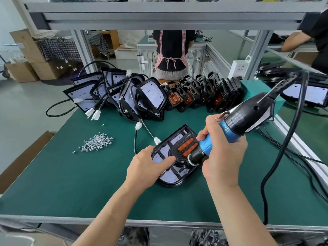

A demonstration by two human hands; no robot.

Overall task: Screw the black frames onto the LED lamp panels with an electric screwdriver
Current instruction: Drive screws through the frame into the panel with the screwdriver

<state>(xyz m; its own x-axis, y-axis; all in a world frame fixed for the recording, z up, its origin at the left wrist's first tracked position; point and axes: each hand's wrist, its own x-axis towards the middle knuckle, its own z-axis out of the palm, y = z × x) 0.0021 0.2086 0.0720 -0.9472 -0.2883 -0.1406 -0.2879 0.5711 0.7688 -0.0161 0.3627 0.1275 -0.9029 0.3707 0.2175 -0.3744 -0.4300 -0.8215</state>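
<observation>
Bright, even overhead light leaves soft shadows on the green mat point(71, 183). The LED lamp panels point(152, 96) at eleven o'clock look washed pale. The wide lens bows the shelf frame point(159, 13) at twelve o'clock; the six o'clock edge is smeared.

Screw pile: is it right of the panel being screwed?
No: the screw pile lies on the green mat, left of the lamp panel being worked on.

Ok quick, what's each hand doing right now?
Left hand: holding the lamp panel, thumb on top.
Right hand: closed around the electric screwdriver.
</observation>
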